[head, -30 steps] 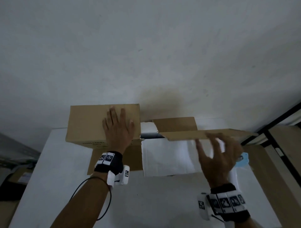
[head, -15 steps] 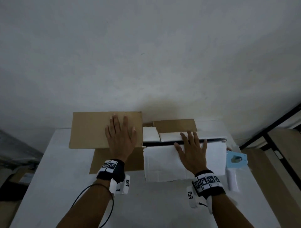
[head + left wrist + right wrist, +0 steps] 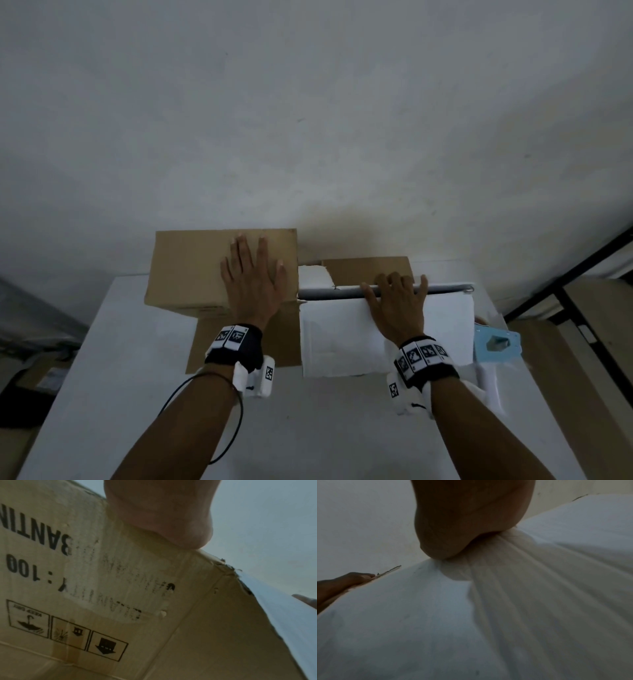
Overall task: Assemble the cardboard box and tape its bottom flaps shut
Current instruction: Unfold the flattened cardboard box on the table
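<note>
A brown cardboard box (image 3: 191, 270) stands on the white table (image 3: 144, 394), its printed side (image 3: 85, 588) filling the left wrist view. My left hand (image 3: 253, 284) lies flat, fingers spread, on the box's brown top panel. To its right a white-faced flap (image 3: 342, 335) lies folded down. My right hand (image 3: 397, 301) rests on that flap, and its fingertips curl over the flap's far edge. Beyond that edge a brown flap (image 3: 366, 270) shows. In the right wrist view only the heel of my right hand presses on the white flap (image 3: 419, 615).
A light blue tape dispenser (image 3: 496, 346) with a white handle lies at the table's right edge, just right of the flap. A pale wall (image 3: 308, 120) rises close behind the box. Dark framing (image 3: 565, 291) and brown boards stand at the right.
My right hand brought the raised flap down flat, then slid forward until its fingers hooked over the far edge. The left hand stayed on the brown panel.
</note>
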